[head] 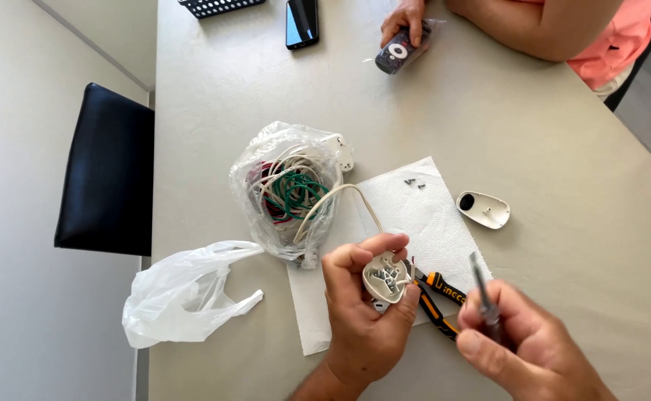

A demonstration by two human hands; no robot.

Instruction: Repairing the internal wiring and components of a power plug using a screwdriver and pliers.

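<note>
My left hand [361, 312] grips an opened white plug base [387, 277], its inner metal parts facing up. A white cord [355, 194] runs from the plug into a clear bag of wires [290, 191]. My right hand [522, 349] holds a screwdriver [481, 286] with a clear handle, its tip pointing up and away, just right of the plug. Orange-and-black pliers [438, 297] lie on a white paper towel [422, 215] between my hands. The plug's white cover [483, 209] lies right of the towel. A few small screws [414, 181] rest on the towel's far edge.
A crumpled empty plastic bag [184, 293] lies at the table's left edge. Across the table another person's hand [403, 21] holds a small dark packet [399, 50]. A black phone [301, 22] and a dark basket [217, 6] sit at the far end. A black chair [106, 171] stands left.
</note>
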